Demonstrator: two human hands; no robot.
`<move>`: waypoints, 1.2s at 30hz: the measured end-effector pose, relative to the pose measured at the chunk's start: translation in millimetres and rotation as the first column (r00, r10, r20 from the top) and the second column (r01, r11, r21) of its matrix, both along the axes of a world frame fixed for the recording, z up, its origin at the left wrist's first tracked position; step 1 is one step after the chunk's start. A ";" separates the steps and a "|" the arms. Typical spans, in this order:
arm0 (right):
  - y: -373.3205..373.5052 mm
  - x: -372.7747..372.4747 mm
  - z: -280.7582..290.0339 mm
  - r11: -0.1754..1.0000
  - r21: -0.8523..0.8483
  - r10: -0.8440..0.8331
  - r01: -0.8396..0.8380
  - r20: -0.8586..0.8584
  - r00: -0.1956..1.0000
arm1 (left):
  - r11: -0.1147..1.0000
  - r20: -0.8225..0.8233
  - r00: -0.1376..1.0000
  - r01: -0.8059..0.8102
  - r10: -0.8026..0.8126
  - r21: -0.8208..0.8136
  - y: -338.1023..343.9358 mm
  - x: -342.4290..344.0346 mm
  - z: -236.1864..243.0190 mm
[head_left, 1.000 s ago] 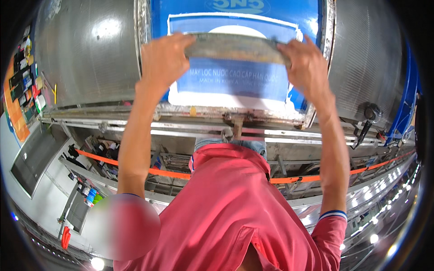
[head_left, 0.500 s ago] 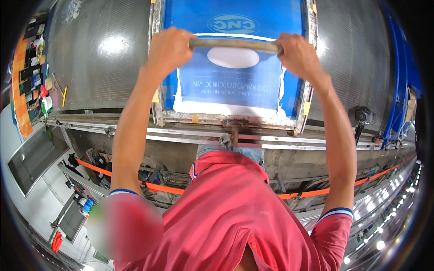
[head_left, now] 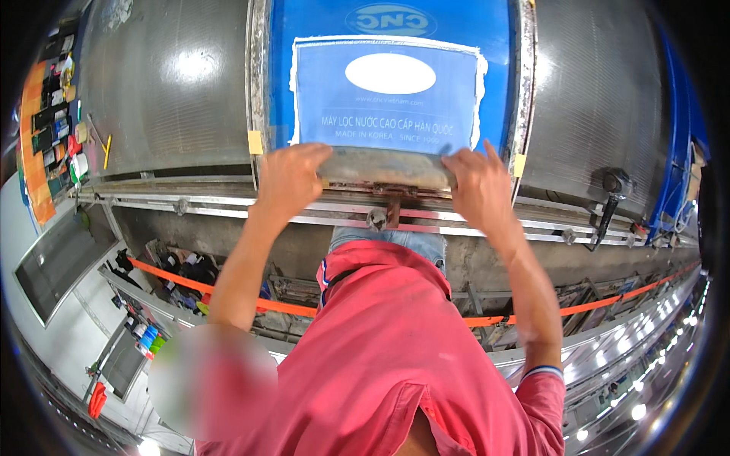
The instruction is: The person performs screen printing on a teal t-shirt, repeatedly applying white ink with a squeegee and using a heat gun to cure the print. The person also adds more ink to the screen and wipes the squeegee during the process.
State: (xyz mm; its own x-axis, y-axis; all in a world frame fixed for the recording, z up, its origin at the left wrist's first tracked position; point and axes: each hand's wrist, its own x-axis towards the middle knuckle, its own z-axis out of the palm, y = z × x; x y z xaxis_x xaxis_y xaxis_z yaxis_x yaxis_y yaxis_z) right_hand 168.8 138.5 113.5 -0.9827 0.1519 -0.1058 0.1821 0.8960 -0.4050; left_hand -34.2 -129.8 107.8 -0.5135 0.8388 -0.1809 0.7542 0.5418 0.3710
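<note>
You hold a long, grey-brown squeegee (head_left: pixel 389 166) by its two ends, its length running from side to side across the near end of a blue screen (head_left: pixel 498 99). The fingers of your left hand (head_left: pixel 290 178) pinch the left end; those of your right hand (head_left: pixel 480 186) pinch the right end, with one finger sticking up off the bar. Whether the squeegee's lower edge touches the mesh, you cannot tell from here.

Just beyond the squeegee, a paler blue rectangle (head_left: pixel 327 91) with a ragged white border shows on the screen, holding a white oval (head_left: pixel 391 74) and pale lettering. A worn, stained frame (head_left: pixel 525 83) surrounds the screen, with a yellowish tape piece (head_left: pixel 255 142) on its left side. The grey desk (head_left: pixel 144 121) spreads out on both sides. A yellow stick (head_left: pixel 107 152) lies far to your left, and a black handheld tool (head_left: pixel 612 186) sits well to your right, near the metal rails (head_left: pixel 506 237).
</note>
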 end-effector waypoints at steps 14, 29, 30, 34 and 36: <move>15.6 -18.4 -22.6 0.998 0.053 0.028 -0.024 -0.079 0.996 | 0.995 -0.072 0.997 0.022 -0.016 0.096 17.8 -20.8 -20.4; 98.0 -107.9 -34.1 0.986 0.144 0.104 -0.081 -0.158 0.982 | 1.000 -0.166 0.986 -0.022 0.022 0.004 84.5 -108.7 -21.8; 77.4 -89.3 -33.6 0.988 0.145 0.069 -0.055 -0.092 0.993 | 0.999 -0.130 0.991 -0.026 0.029 0.029 69.6 -88.0 -30.8; 3.1 5.1 -20.9 0.999 0.040 0.016 -0.013 -0.070 0.997 | 0.997 -0.027 0.999 -0.024 0.026 0.074 6.6 6.0 -15.9; -22.6 33.2 -9.1 1.000 -0.018 -0.001 0.000 -0.028 1.000 | 0.996 -0.018 0.999 -0.047 0.049 0.070 -14.2 35.8 -12.4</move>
